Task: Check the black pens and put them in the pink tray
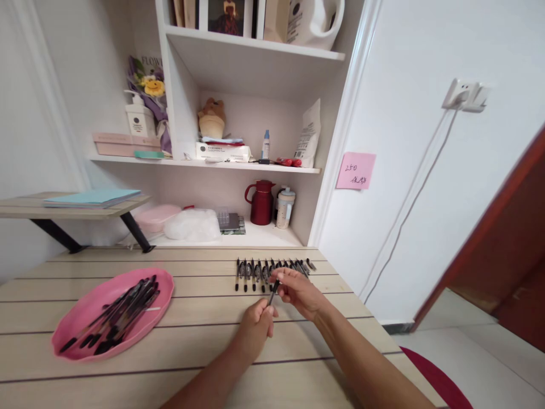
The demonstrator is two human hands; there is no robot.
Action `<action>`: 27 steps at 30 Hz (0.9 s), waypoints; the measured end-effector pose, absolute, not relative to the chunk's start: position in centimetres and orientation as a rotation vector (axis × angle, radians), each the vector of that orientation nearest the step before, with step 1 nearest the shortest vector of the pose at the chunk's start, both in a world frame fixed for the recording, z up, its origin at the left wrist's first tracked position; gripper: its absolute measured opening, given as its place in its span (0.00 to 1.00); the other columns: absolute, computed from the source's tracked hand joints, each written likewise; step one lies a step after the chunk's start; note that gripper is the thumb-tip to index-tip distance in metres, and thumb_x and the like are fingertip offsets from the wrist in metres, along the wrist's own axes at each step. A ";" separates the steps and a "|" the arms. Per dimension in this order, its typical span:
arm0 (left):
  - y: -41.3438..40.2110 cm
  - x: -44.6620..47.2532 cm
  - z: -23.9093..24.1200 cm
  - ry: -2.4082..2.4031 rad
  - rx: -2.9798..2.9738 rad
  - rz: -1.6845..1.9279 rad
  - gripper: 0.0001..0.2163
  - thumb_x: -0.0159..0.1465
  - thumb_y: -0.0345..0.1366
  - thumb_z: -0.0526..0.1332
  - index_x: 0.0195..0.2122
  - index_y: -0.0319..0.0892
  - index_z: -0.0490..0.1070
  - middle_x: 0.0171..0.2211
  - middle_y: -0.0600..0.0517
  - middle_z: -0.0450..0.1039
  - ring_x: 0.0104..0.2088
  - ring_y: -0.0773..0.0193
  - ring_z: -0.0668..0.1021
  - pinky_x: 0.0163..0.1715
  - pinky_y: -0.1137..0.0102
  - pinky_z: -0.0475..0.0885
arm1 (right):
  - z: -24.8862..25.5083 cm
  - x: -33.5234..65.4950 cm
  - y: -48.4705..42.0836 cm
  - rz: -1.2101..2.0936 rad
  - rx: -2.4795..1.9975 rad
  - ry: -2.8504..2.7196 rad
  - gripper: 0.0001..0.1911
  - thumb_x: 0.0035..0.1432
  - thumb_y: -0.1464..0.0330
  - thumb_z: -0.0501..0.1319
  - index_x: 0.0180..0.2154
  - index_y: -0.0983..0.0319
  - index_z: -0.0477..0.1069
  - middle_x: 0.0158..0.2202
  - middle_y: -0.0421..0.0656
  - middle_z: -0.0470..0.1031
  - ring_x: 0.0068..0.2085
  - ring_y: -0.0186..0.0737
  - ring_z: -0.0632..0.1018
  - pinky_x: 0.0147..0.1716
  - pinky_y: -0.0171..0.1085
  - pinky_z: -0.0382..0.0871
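Over the middle of the table, my left hand is closed round the lower part of a dark pen. My right hand pinches the pen's black upper end between thumb and fingers. The pen is tilted, its top leaning to the right. Just behind my hands lies a row of black pens, side by side, with dark oval pieces between some of them; my right hand hides part of this row. To the left, a pink scalloped tray holds a heap of several more black pens.
A small raised stand with blue paper is at the table's left. Behind, white shelves hold a red thermos jug, a speckled bottle and a clear plastic bag. A cord hangs from the wall socket at right.
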State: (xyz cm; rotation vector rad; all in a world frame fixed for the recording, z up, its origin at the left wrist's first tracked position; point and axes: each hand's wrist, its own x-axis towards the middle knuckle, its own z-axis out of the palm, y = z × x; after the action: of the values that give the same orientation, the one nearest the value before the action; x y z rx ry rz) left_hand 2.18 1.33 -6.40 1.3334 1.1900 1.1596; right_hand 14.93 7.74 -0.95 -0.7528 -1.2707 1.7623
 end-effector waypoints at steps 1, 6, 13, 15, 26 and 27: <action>1.3 2.2 -6.3 1.193 1.340 1.158 0.08 0.58 0.38 0.48 0.27 0.41 0.61 0.11 0.62 0.56 0.13 0.74 0.55 0.16 0.76 0.49 | -0.9 15.0 7.8 1.773 -0.733 -1.271 0.13 0.40 0.64 0.65 0.29 0.62 0.66 0.25 0.38 0.70 0.18 0.24 0.63 0.16 0.28 0.46; 1.1 2.2 -6.1 1.197 1.369 1.150 0.09 0.58 0.39 0.48 0.27 0.41 0.61 0.11 0.61 0.57 0.13 0.73 0.56 0.17 0.76 0.50 | -1.4 15.0 8.2 1.673 -0.800 -1.262 0.13 0.39 0.65 0.66 0.22 0.63 0.62 0.14 0.32 0.60 0.16 0.24 0.58 0.16 0.28 0.44; 1.1 2.1 -6.1 1.198 1.377 1.139 0.09 0.58 0.39 0.49 0.27 0.41 0.62 0.11 0.61 0.56 0.13 0.73 0.56 0.17 0.76 0.50 | -2.0 14.9 8.2 1.628 -0.895 -1.294 0.17 0.38 0.62 0.66 0.20 0.62 0.58 0.12 0.32 0.60 0.15 0.25 0.58 0.15 0.29 0.45; 1.2 2.1 -6.3 1.191 1.371 1.140 0.09 0.58 0.39 0.49 0.27 0.40 0.62 0.11 0.61 0.56 0.13 0.73 0.56 0.17 0.76 0.50 | -1.9 15.0 8.1 1.617 -0.902 -1.343 0.17 0.39 0.61 0.65 0.21 0.62 0.58 0.13 0.32 0.60 0.16 0.25 0.59 0.16 0.28 0.46; 1.5 2.2 -6.5 1.156 1.251 1.148 0.09 0.57 0.40 0.49 0.28 0.40 0.62 0.11 0.61 0.56 0.14 0.74 0.54 0.16 0.76 0.48 | -0.9 21.8 17.5 0.534 -1.684 -1.545 0.10 0.46 0.62 0.57 0.26 0.63 0.68 0.32 0.50 0.74 0.38 0.48 0.72 0.31 0.38 0.61; 1.4 2.3 -6.4 1.156 1.242 1.148 0.09 0.57 0.40 0.49 0.28 0.40 0.62 0.10 0.61 0.55 0.13 0.74 0.53 0.16 0.76 0.48 | -1.2 22.3 18.3 0.498 -1.728 -1.540 0.08 0.44 0.64 0.59 0.26 0.63 0.69 0.32 0.51 0.74 0.40 0.49 0.72 0.32 0.39 0.61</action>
State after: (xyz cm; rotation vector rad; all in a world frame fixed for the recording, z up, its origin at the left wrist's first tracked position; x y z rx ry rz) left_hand 2.29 1.43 -6.44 1.2418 1.1558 1.1479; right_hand 22.31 18.27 -1.23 -1.7281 -1.5396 0.4979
